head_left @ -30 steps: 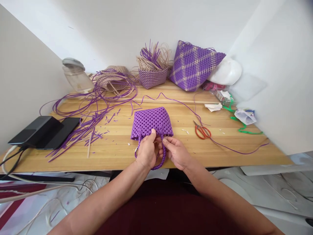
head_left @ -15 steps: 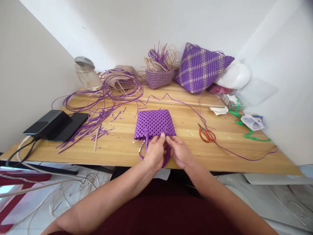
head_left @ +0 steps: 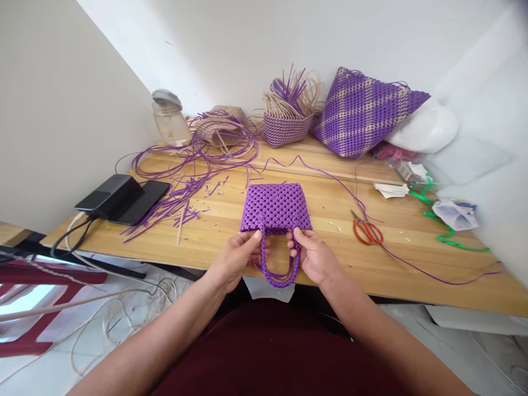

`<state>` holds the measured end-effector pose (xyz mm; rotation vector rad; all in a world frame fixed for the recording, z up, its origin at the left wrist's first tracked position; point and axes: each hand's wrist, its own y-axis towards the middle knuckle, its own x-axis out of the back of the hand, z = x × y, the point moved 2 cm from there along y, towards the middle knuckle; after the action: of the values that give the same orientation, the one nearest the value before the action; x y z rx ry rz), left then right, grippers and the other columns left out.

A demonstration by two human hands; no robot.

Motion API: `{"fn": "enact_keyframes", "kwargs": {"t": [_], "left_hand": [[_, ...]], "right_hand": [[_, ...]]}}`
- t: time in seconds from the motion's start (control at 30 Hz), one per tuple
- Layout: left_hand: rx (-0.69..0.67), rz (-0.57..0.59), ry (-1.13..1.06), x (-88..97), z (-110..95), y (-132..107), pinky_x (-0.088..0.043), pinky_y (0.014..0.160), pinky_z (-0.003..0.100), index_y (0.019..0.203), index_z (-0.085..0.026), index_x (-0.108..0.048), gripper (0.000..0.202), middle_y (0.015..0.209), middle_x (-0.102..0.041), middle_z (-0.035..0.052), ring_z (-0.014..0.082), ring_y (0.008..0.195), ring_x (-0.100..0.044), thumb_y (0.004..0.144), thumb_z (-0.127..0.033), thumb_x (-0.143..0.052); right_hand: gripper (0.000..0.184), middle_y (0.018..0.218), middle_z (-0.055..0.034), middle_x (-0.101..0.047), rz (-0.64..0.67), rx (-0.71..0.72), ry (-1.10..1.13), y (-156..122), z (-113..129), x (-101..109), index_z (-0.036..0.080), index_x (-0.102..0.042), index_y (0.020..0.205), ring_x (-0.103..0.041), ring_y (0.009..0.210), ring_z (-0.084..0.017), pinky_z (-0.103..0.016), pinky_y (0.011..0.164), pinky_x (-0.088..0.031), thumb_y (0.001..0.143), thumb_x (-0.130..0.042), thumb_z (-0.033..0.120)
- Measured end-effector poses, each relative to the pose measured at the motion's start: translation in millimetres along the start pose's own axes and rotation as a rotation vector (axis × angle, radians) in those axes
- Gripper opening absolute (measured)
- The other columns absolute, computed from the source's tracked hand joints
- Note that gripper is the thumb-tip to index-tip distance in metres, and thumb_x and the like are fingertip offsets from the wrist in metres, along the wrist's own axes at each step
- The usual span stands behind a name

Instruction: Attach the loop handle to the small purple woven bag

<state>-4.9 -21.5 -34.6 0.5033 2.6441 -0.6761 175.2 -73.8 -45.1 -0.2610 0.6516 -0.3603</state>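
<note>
A small woven purple bag (head_left: 275, 206) lies flat on the wooden table (head_left: 330, 247), its braided handle loops (head_left: 279, 269) hanging toward me over the front edge. My left hand (head_left: 236, 257) pinches the bag's near rim at the left base of the handles. My right hand (head_left: 312, 254) pinches the same rim at the right base. The handles hang between both hands.
Orange-handled scissors (head_left: 366, 231) lie right of the bag, with a long purple strand (head_left: 429, 272) trailing past them. Loose purple strips (head_left: 181, 187) and two black devices (head_left: 119, 195) sit on the left. At the back stand a jar (head_left: 168, 116), unfinished baskets (head_left: 286, 118) and a purple-beige bag (head_left: 363, 113).
My hands have spread apart from the middle of the rim to its two sides, uncovering the handles. The view has shifted, so everything sits further right.
</note>
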Motion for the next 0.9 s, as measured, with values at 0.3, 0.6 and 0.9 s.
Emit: {"fn": "enact_keyframes", "kwargs": {"t": [0.3, 0.6, 0.9], "left_hand": [[-0.077, -0.010, -0.226, -21.9, 13.9, 9.9, -0.057, 0.064, 0.020, 0.077, -0.008, -0.071, 0.025, 0.080, -0.071, 0.0073, 0.0104, 0.067, -0.064, 0.062, -0.020, -0.088], [-0.197, 0.040, -0.179, -27.2, 19.4, 15.1, -0.049, 0.057, 0.016, 0.077, -0.010, -0.072, 0.027, 0.073, -0.070, 0.0063, 0.0081, 0.061, -0.059, 0.065, -0.030, -0.086], [-0.039, 0.000, -0.290, -29.0, 16.7, 7.6, -0.052, 0.060, 0.017, 0.079, -0.010, -0.070, 0.032, 0.075, -0.068, 0.0046, 0.0089, 0.063, -0.061, 0.062, -0.028, -0.090]], "right_hand": [[0.032, 0.078, -0.0033, -0.067, -0.007, -0.023, 0.014, -5.5, 1.2, 3.4, 0.014, -0.066, 0.083, -0.056, 0.057, -0.010, -0.017, 0.040, -0.039, 0.071, -0.084, 0.037], [0.024, 0.060, 0.0011, -0.057, -0.107, -0.207, 0.151, -0.6, 9.9, -8.6, 0.016, -0.059, 0.075, -0.043, 0.042, -0.004, -0.011, 0.033, -0.032, 0.087, -0.070, 0.034], [0.024, 0.065, -0.0008, -0.061, -0.127, -0.140, 0.148, -6.4, 6.7, -8.3, 0.015, -0.061, 0.076, -0.048, 0.047, -0.006, -0.012, 0.035, -0.037, 0.088, -0.071, 0.033]]}}
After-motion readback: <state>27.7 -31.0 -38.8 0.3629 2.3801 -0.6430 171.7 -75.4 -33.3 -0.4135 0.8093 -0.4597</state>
